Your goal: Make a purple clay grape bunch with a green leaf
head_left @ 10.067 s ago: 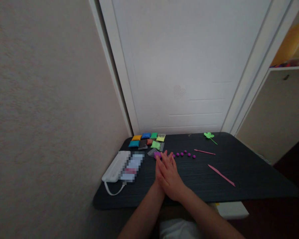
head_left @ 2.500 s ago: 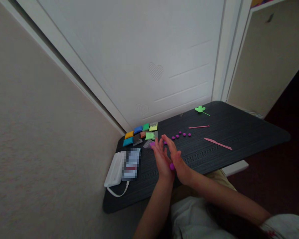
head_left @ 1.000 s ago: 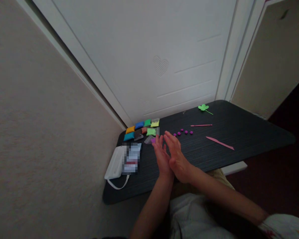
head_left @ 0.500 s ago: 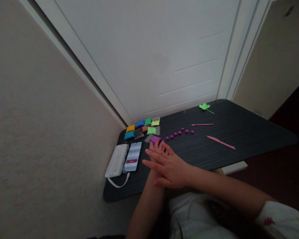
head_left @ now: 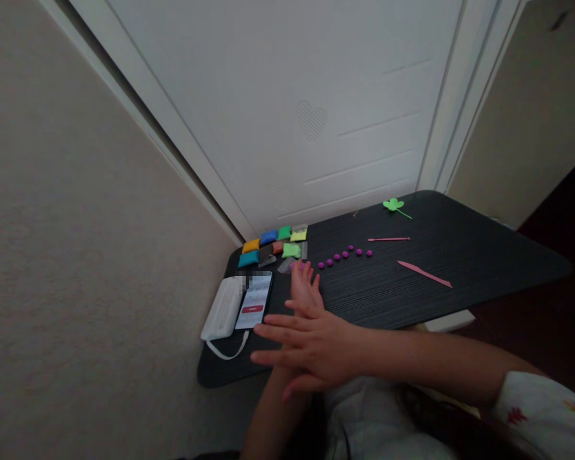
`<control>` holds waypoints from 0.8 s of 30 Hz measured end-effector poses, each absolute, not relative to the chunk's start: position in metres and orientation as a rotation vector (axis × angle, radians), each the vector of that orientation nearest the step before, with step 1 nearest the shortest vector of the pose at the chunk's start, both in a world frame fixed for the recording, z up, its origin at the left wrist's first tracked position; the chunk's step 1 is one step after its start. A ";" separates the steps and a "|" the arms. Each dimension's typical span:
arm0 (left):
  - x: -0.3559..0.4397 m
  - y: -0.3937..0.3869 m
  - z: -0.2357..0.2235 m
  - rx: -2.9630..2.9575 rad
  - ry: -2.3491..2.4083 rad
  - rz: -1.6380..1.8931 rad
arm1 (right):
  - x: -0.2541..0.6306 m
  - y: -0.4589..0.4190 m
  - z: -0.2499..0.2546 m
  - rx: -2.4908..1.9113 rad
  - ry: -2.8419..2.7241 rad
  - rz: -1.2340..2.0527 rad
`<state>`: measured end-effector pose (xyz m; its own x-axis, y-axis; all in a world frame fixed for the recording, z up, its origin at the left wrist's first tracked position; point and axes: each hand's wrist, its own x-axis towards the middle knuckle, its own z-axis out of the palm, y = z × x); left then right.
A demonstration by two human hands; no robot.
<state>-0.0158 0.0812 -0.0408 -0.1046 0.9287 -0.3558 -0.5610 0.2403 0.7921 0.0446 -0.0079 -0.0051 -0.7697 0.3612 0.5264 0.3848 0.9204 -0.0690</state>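
My left hand (head_left: pixel 305 291) lies stretched forward, flat and open, over the near left of the black table (head_left: pixel 393 297). Its fingertips reach a clear packet of purple clay (head_left: pixel 287 265). My right hand (head_left: pixel 306 348) lies crosswise over my left wrist, palm down, fingers spread and pointing left. No clay shows between the palms. A row of several small purple clay balls (head_left: pixel 345 255) sits just beyond my left fingertips.
Several coloured clay packets (head_left: pixel 273 245) lie at the table's far left corner. A lit phone (head_left: pixel 255 300) rests beside a white power bank (head_left: pixel 223 315) with a cable. Two pink modelling tools (head_left: pixel 388 239) (head_left: pixel 424 274) and a green clay clover (head_left: pixel 393 205) lie to the right.
My right hand has slid back toward me across my left palm to the wrist and turned crosswise. The purple clay seen between the palms 2.5 s ago no longer shows.
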 end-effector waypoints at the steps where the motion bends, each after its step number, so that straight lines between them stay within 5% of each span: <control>1: -0.013 0.081 -0.042 0.468 1.052 1.358 | 0.043 -0.008 -0.003 -0.517 -2.524 -0.066; 24: -0.025 0.093 -0.027 0.379 0.918 1.278 | 0.053 -0.004 -0.010 -0.696 -2.510 0.007</control>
<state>-0.0254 0.0928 -0.0269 0.0102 0.9280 -0.3725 -0.6494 0.2894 0.7032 0.0532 -0.0044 -0.0095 -0.7265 0.4798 0.4919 0.4772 0.8674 -0.1414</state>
